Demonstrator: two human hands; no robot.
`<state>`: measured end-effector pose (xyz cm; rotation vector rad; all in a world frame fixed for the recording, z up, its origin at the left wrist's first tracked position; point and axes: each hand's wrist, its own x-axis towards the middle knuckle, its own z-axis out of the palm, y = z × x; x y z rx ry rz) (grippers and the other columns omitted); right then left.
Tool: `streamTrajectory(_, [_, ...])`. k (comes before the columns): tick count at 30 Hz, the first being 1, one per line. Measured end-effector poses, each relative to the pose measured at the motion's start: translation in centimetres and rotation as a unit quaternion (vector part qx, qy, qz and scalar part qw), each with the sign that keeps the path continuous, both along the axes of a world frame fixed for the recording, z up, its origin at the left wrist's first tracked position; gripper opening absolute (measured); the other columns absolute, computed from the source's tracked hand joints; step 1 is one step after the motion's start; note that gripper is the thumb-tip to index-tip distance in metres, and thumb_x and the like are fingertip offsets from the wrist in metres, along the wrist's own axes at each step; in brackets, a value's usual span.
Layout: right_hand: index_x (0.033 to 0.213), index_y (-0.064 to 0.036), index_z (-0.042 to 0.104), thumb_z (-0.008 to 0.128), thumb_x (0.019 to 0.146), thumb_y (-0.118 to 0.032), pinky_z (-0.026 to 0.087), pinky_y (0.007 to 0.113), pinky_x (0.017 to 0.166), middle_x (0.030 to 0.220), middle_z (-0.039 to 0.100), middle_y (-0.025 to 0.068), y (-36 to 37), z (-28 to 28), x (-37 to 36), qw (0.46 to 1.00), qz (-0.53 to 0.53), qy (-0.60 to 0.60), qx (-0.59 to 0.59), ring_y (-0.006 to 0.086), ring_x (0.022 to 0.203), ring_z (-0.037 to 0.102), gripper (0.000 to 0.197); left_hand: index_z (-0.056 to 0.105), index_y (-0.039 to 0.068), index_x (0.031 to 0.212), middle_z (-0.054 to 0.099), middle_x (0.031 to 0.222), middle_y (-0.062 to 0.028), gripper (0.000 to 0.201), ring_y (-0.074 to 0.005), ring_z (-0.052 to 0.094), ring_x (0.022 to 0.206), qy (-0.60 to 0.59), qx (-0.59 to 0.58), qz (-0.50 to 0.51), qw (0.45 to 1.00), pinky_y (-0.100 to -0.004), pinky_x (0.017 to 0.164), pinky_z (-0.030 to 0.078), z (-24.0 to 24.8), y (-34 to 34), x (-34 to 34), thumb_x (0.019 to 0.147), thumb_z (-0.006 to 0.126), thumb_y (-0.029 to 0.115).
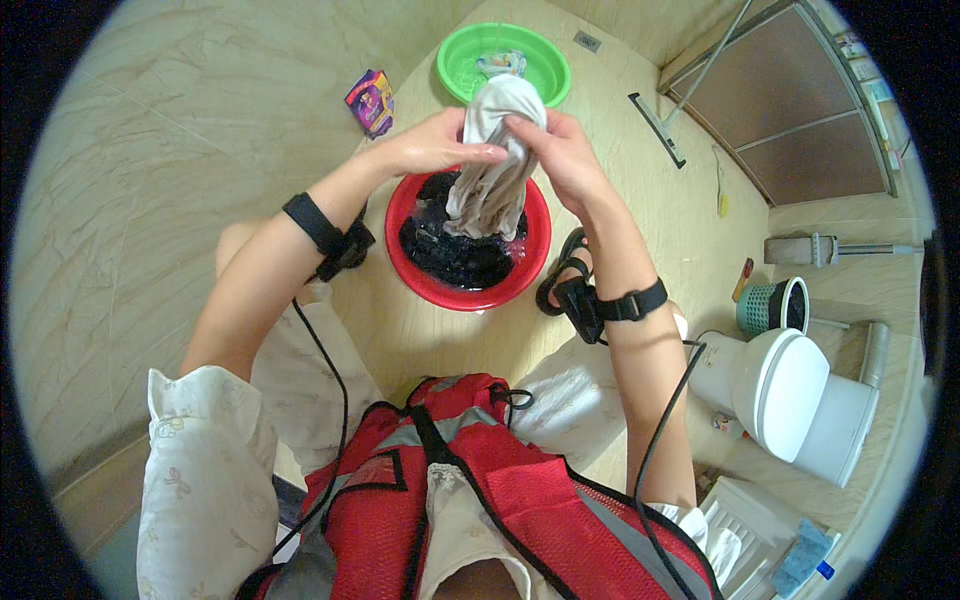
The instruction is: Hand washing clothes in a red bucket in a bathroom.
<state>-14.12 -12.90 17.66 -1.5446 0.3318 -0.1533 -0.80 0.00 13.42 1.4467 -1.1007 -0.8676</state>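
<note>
Gripping a pale grey wet cloth (495, 165) from both sides, the two hands are seen held above a red basin (530, 265). The left hand (435, 145) is closed on the cloth's upper left part, fingers laid flat across it and the thumb tucked behind. The right hand (560, 150) is closed on the upper right part, fingertips pressed into the fabric near its top. The cloth is bunched between the hands; its lower end hangs down in twisted folds and reaches into the red basin, where it touches dark laundry (455, 255) lying in water.

A black strap with a small black unit is noted on each wrist, and a thin black cable is run from each along the forearm toward the body.

A green basin (465, 60) is recorded beyond the red one, just apart from it, with a small light-coloured item inside. A purple packet (371, 102) lies on the tiled floor to the left of the green basin. A black sandal (562, 275) is seen at the right rim of the red basin, on the foot beside it. A white toilet (800, 395) stands at the right, with a teal mesh bin (762, 307) just behind it. A red mesh vest with grey bands (480, 480) is worn over pale patterned clothing at the lower edge.
</note>
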Motion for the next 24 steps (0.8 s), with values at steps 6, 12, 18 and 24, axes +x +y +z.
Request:
streamTrajectory(6, [0.096, 0.0027, 0.065, 0.062, 0.084, -0.020, 0.048, 0.028, 0.066, 0.082, 0.067, 0.0079, -2.3, -1.3, 0.1, 0.985, -0.155, -0.061, -0.036, 0.0138, 0.073, 0.062, 0.026, 0.060, -0.003, 0.106, 0.064, 0.093, -0.0041, 0.030, -0.0074, 0.056, 0.084, 0.111, -0.054, 0.115, 0.986, -0.0245, 0.074, 0.046, -0.1, -0.9, -1.1, 0.091, 0.054, 0.022])
streamTrajectory(12, [0.060, 0.0045, 0.059, 0.054, 0.087, -0.037, 0.040, 0.040, 0.047, 0.051, 0.052, 0.0220, 1.2, -4.5, 2.7, 0.940, -0.227, -0.027, -0.252, 0.0275, 0.046, 0.055, 0.050, 0.059, 0.003, 0.101, 0.063, 0.089, -0.0074, 0.033, -0.0149, 0.060, 0.076, 0.422, -0.028, 0.239, 0.874, -0.0288, 0.070, 0.048, -3.0, -4.6, -2.1, 0.095, 0.042, 0.031])
streamTrajectory(18, [0.056, 0.0034, 0.058, 0.043, 0.091, -0.027, 0.039, 0.048, 0.047, 0.053, 0.052, 0.0252, -0.8, -5.0, 4.2, 0.898, -0.286, 0.006, -0.335, 0.0411, 0.049, 0.054, 0.049, 0.057, 0.010, 0.086, 0.059, 0.079, -0.0052, 0.030, -0.0149, 0.056, 0.072, 0.425, 0.076, 0.196, 0.881, -0.0328, 0.066, 0.046, -2.3, -6.7, -3.7, 0.094, 0.037, 0.030])
streamTrajectory(24, [0.054, 0.0015, 0.058, 0.041, 0.091, -0.026, 0.042, 0.048, 0.049, 0.052, 0.052, 0.0239, -0.7, -5.4, 4.3, 0.868, -0.237, 0.008, -0.435, 0.0409, 0.047, 0.054, 0.050, 0.058, 0.006, 0.086, 0.061, 0.083, -0.0056, 0.030, -0.0138, 0.056, 0.068, 0.408, 0.074, 0.179, 0.892, -0.0307, 0.062, 0.046, -4.3, -7.1, -3.0, 0.094, 0.041, 0.030])
